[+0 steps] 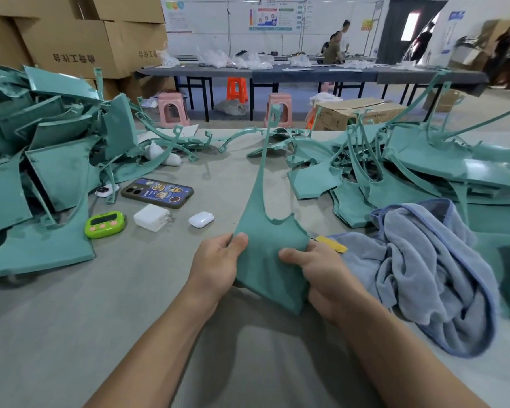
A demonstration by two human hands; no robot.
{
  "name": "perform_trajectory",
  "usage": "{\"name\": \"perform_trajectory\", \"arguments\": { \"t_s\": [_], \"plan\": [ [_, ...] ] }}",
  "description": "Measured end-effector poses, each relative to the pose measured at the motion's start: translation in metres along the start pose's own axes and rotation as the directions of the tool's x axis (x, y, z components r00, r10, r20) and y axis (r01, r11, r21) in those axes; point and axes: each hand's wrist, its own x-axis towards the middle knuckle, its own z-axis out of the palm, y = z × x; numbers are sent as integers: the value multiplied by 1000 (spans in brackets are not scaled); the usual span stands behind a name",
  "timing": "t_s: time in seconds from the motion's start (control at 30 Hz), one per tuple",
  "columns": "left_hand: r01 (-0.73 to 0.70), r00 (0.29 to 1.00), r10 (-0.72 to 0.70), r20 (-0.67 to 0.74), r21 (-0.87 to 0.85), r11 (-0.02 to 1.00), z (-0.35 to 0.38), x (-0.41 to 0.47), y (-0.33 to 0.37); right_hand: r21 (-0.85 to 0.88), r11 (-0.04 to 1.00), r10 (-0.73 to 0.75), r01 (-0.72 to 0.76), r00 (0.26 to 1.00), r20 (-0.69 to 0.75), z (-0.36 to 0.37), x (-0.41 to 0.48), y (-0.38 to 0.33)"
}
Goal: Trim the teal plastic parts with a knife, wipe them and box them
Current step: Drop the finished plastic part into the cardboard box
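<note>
While the flat teal plastic part with a long thin arm (267,254) is held up over the grey table (71,319), the left hand (215,266) grips its left edge, thumb on the face, and the right hand (318,275) clamps its right edge. A crumpled blue towel (424,260) lies just right of them.

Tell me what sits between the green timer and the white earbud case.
A white charger block lies between the green timer and the white earbud case, apart from both, on the grey table. The head view shows it.
</note>
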Motion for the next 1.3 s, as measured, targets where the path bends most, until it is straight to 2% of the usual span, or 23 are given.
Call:
{"name": "perform_trajectory", "arguments": {
  "t_s": [0.03,0.07,0.1,0.13,0.17,0.2,0.27,0.3,0.33,0.37,0.4,0.47,0.5,0.53,0.57,0.63,0.73,0.8,0.9,1.03,1.17,1.3],
  "plan": [
    [-15,999,16,-29,15,1000,0,0,0,-75,996,-48,45,998,-42,0,-1,1],
    [-35,997,37,-72,36,999,-1,0,0,-241,962,-155,127,982,-103,0,-3,1],
    [-53,991,59,-123,51,997,-2,-1,1,-463,862,-303,206,942,-146,-1,-5,2],
    [-64,982,73,-177,56,996,-4,0,2,-655,707,-452,265,883,-130,-2,-6,2],
    [-65,973,74,-221,45,997,-5,0,4,-761,557,-544,331,839,-33,-2,-9,1],
    [-61,970,57,-235,-7,998,-5,-1,7,-809,432,-557,398,824,108,2,-13,1],
    [-25,994,2,-111,-203,979,-4,-2,11,-851,221,-480,477,813,331,10,-17,8],
    [8,1000,-10,-5,-285,959,-2,-5,13,-861,142,-466,489,800,378,13,-16,13],
    [45,995,-13,94,-345,938,-2,-9,15,-860,118,-492,496,782,383,15,-16,13],
    [71,989,-14,150,-381,922,-1,-14,18,-846,172,-544,504,764,345,16,-17,11],
    [79,988,-17,152,-409,909,0,-17,19,-819,277,-588,503,763,270,17,-19,6],
    [20,1000,-22,-1,-381,924,-3,-20,20,-730,508,-596,458,798,87,18,-25,-5],
    [-29,994,-6,-106,-328,944,-7,-19,21,-623,642,-554,446,832,25,19,-29,-10],
    [-58,986,10,-169,-281,958,-14,-20,24,-464,772,-481,434,877,20,21,-34,-15],
    [-63,983,13,-185,-268,961,-19,-21,28,-298,868,-394,397,916,74,23,-40,-19],
    [-56,992,16,-122,-335,941,-32,-22,35,-98,957,-242,271,940,241,22,-51,-28],
    [-16,1000,12,-11,-515,857,-43,-33,52,-72,987,-116,143,948,296,11,-63,-34],
    [-9,999,28,26,-548,837,-39,-40,60,-71,991,-85,109,957,278,1,-71,-32],
    [-2,997,42,63,-529,848,-20,-55,71,7,998,-55,55,975,213,-14,-89,-31],
    [55,988,32,154,-528,848,28,-82,87,181,983,-36,29,999,37,-46,-123,-30],
    [72,971,36,237,-430,900,85,-118,101,348,935,-55,70,997,-53,-87,-169,-25],
    [145,923,3,384,-355,924,142,-158,106,412,900,-69,139,981,-180,-132,-228,-10]
  ]
}}
